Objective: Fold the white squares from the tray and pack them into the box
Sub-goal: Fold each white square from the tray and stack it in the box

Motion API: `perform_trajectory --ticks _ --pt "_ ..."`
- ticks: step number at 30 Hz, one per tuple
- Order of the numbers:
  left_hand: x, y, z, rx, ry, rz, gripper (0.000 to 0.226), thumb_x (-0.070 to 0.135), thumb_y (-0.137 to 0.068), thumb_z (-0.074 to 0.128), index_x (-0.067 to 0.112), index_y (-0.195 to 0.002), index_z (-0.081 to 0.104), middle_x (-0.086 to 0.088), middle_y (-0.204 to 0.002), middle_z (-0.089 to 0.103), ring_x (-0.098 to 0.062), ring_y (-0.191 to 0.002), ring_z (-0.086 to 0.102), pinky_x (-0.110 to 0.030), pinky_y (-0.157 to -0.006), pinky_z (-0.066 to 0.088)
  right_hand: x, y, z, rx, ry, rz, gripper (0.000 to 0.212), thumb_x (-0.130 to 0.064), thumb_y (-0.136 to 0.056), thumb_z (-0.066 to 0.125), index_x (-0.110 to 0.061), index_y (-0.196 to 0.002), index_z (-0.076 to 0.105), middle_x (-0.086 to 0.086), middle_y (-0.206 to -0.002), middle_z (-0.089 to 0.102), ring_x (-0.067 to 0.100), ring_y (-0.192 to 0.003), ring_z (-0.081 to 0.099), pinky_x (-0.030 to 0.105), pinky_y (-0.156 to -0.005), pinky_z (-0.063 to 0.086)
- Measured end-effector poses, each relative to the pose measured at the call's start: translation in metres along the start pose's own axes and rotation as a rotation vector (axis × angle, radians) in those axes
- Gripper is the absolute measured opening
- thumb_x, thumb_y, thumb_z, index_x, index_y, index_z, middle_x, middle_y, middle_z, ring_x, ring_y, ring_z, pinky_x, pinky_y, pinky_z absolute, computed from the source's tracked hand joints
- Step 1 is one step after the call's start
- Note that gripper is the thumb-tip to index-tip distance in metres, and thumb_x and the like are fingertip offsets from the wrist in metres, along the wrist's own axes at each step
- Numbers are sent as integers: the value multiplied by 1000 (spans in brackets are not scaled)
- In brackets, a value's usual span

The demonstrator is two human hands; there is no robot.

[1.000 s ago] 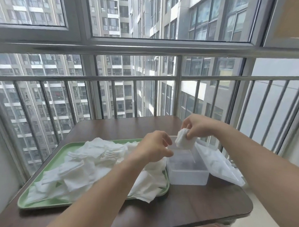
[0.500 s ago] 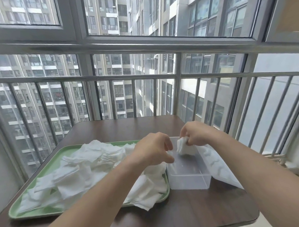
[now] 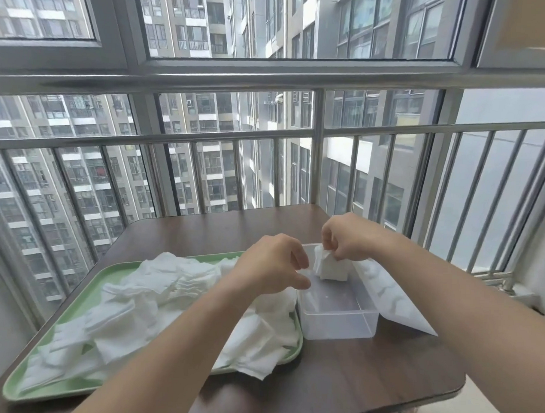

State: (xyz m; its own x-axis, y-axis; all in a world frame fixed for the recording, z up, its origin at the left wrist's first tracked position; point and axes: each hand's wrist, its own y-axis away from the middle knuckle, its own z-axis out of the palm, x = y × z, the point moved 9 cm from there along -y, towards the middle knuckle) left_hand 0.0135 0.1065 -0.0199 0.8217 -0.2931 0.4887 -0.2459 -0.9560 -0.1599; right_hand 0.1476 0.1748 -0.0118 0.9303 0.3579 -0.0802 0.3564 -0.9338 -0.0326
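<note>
Right hand [image 3: 346, 237]: fingertips and thumb pinched the top edge of one folded white square [image 3: 331, 268], knuckles up, wrist coming in from the right.

Folded square: it hung from the pinch over the far end of the clear plastic box [image 3: 338, 315], its lower part below the rim line and inside the box. I could not tell whether it touched the floor of the box. The folded shape was compact and blocky, about as wide as tall. Its straight bottom edge ran left to right across the box's short side, and its top was bunched under my fingers. The surface was plain white, soft and matte, with layered edges showing on the left side (several thicknesses, count unreadable).

Box: translucent, rectangular, long axis running away from me. It sat on the dark wood-grain table [image 3: 351, 381] just beside the right end of the green tray [image 3: 54, 390]. Its lid [image 3: 392, 302] lay open on the right, sloping down onto the table.

Left hand [image 3: 273, 264]: it hovered over the tray's right end, close to the box's left wall. The fingers were loosely curled with the thumb pointing toward the box, and nothing was visible in them (the palm side was hidden).

Tray: it held a loose heap of unfolded white squares [image 3: 154, 298], overlapping at all angles, and a few draped over the near right rim.
</note>
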Motion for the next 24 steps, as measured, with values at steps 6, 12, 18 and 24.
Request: perform_trajectory --ticks 6,12,18,24 --pt "-3 2 -10 28 82 -4 10 26 -85 74 26 -95 77 11 -89 76 -4 -87 69 -31 -86 57 -5 13 -16 48 -60 -22 20 -8 -83 67 -27 -89 67 -12 -85 59 12 -82 62 28 -63 50" --pt "-33 12 -46 201 288 -67 22 12 -89 71 33 -91 67 9 -93 74 -9 -90 70 -36 -88 59 -35 22 -32 100 -300 -111 9 -14 -84 71 -21 -90 71 -8 -78 64 7 -69 61 17 -56 43" --pt "-63 32 -63 223 237 -116 26 9 -87 72 34 -88 68 11 -90 73 -7 -83 69 -27 -81 56 -96 32 -24 -10 -364 -266 14 -20 -89 72 -24 -102 75 -9 -91 72 4 -82 66 14 -66 50" --pt "-76 44 -62 211 119 -128 27 9 -87 70 34 -97 69 14 -98 69 2 -88 62 -18 -77 45 -133 34 -5 -81 -202 -332 44 -21 -83 77 -31 -124 63 -10 -107 56 7 -88 57 25 -78 49"
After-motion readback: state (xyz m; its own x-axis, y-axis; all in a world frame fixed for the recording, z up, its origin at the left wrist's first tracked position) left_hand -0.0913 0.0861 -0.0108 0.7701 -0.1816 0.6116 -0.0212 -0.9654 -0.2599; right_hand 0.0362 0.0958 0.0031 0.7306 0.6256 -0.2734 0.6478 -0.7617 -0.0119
